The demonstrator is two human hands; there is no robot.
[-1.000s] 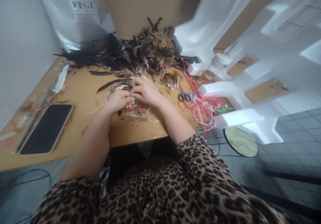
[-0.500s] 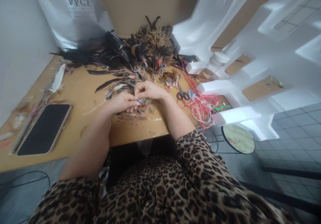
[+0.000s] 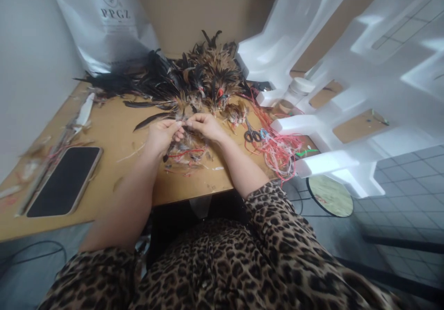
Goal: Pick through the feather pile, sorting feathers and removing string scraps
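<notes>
Pinching a small brown feather tuft [image 3: 182, 108] between the closed fingers of the left hand [image 3: 160, 136], left of the scissors [image 3: 253, 135] on the worktop [image 3: 120, 127]. Holding the right hand's [image 3: 207, 127] fingers pinched together beside it; cannot tell whether on anything.

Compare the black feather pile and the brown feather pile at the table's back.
Colour: the black feather pile is mostly dark; the brown feather pile is mainly brown.
Shape: the black one trails leftward; the brown one is bunched and bushy.
Both lie on the table.
</notes>
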